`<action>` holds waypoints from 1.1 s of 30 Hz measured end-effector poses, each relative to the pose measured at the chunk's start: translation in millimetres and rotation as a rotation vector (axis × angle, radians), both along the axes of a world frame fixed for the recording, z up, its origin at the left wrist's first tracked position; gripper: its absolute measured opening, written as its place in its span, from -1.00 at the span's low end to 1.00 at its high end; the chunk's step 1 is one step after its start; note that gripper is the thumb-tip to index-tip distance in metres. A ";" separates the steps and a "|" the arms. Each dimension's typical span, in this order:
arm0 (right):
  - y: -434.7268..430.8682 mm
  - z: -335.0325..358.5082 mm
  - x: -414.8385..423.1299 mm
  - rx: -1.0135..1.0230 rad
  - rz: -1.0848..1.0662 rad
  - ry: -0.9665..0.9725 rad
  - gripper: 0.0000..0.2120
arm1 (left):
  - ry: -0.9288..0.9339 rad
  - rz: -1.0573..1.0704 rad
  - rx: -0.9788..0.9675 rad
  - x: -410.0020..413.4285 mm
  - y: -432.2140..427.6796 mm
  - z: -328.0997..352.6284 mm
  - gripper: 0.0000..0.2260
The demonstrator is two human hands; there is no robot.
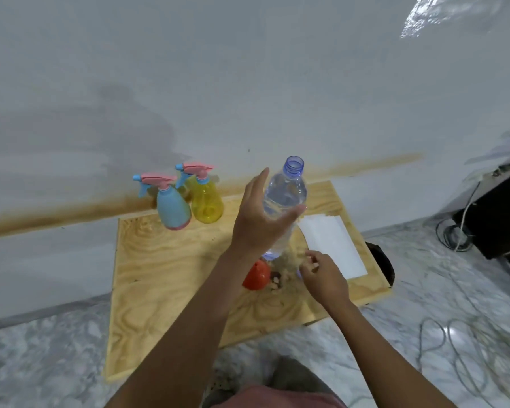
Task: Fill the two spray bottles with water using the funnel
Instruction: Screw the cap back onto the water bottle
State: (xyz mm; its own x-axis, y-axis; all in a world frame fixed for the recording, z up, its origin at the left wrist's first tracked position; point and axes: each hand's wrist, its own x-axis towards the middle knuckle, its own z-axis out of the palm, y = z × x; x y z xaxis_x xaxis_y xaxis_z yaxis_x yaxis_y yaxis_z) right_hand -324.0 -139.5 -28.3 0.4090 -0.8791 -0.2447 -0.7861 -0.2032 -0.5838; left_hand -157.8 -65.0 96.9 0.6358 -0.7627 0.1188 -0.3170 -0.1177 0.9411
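1. Left hand (255, 223): thumb is hooked across the front of the water bottle (286, 195). Its fingers (258, 187) run nearly straight up along the bottle's left side, so the bottle is clamped between thumb and palm.
2. Right hand (324, 275): fingers are bunched and curled inward, tips together, low and just right of the bottle's base. There is a hint of blue at the hand's left edge. Can't tell if it pinches anything.
3. The water bottle is clear plastic with a bluish neck, no cap on, mouth up, leaning slightly right. There is water inside, but the level is not readable. The base is hidden behind the left wrist, so I can't tell if it sits on the table (159, 275) or is lifted.
4. The funnel (256, 275) is orange-red and lies on the table just below the left wrist, between the two forearms. Neither hand touches it.
5. The blue spray bottle (173, 209) and the yellow spray bottle (206, 203) stand upright, side by side and touching, at the table's far edge against the wall (248, 83). Both have their pink trigger heads on and are well apart from both hands.
6. A white sheet (333, 242) lies flat on the table's right side, just beyond the right hand.
7. The table is light plywood on a marbled floor (42, 348). Loose cables (460, 348) lie on the floor at right.
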 end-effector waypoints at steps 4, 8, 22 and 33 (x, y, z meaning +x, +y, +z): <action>-20.3 -21.8 -15.6 0.072 0.144 0.131 -0.50 | -0.083 0.111 0.003 -13.5 -17.6 4.4 -0.24; -31.4 -32.9 -10.5 0.048 0.332 0.270 -0.55 | -0.053 0.182 0.012 -14.4 -25.1 4.6 -0.36; -75.7 36.0 16.6 -0.111 0.257 -0.411 -0.68 | 0.033 0.182 0.026 -14.5 -24.5 6.7 -0.43; -85.1 177.2 49.3 -0.328 0.583 -0.593 -0.70 | 0.035 0.203 -0.006 -13.9 -24.4 0.8 -0.43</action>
